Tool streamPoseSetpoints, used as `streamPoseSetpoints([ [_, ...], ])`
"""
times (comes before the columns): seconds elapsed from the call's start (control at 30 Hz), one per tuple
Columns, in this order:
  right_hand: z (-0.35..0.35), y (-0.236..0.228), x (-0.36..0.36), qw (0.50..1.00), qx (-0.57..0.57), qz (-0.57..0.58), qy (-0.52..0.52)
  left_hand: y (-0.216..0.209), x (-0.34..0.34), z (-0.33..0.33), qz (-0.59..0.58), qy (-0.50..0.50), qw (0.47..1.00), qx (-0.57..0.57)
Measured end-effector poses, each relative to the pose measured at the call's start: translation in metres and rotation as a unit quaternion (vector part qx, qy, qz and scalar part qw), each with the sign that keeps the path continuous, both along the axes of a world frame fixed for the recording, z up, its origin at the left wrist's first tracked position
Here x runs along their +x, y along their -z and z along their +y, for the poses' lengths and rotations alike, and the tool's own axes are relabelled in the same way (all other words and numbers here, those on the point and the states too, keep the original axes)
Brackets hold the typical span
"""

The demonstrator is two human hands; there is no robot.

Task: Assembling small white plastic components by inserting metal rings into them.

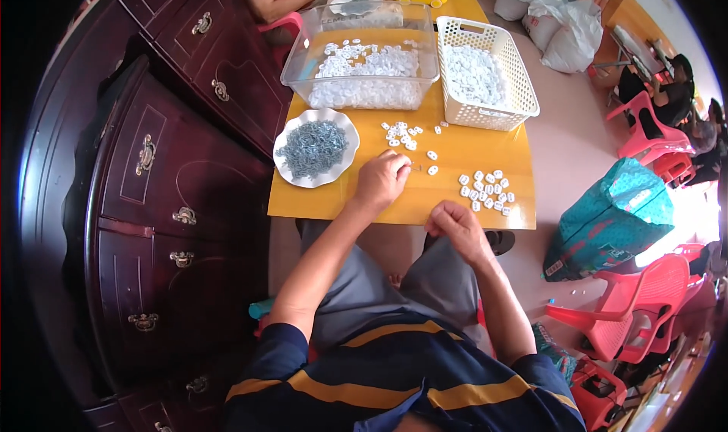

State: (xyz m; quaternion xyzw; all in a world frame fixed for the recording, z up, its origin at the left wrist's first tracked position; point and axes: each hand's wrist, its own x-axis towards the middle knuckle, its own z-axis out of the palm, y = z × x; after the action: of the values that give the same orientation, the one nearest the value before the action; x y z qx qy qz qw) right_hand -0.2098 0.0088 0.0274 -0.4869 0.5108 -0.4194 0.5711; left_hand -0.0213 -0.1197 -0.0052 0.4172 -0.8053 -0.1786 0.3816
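Clear plastic formed the tub (361,61) at the far end of my yellow table (447,197), and it held a heap of small white pieces; beside it on the right stood a white lattice basket (487,74) with more of the same. A white scalloped plate (315,147) nearer me carried a pile of thin grey metal bits. Loose white pieces lay in two groups on the bare wood: a scatter (402,133) just beyond my left hand (381,178) and a tighter cluster (486,189) to the right. They looked small, flat and squarish, with holes. My left hand rested on the table, fingers curled shut around something too small to make out. My right hand (455,224) was at the near edge, loosely fisted; I could not tell whether it held anything.
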Motion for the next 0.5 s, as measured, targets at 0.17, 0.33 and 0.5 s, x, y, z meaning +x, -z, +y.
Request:
streamPoseSetpoints([
  [0.17,-0.062,-0.034,0.001,0.960,-0.129,0.243,0.052,0.005,0.002,0.003,-0.024,-0.011,0.999,-0.036],
  [0.33,-0.137,-0.013,0.015,0.883,-0.262,0.383,0.073,0.004,-0.004,0.005,-0.100,-0.013,0.992,-0.078],
  [0.5,-0.175,-0.003,0.038,0.800,-0.179,0.572,0.020,0.008,0.001,0.013,-0.125,-0.025,0.990,-0.060],
])
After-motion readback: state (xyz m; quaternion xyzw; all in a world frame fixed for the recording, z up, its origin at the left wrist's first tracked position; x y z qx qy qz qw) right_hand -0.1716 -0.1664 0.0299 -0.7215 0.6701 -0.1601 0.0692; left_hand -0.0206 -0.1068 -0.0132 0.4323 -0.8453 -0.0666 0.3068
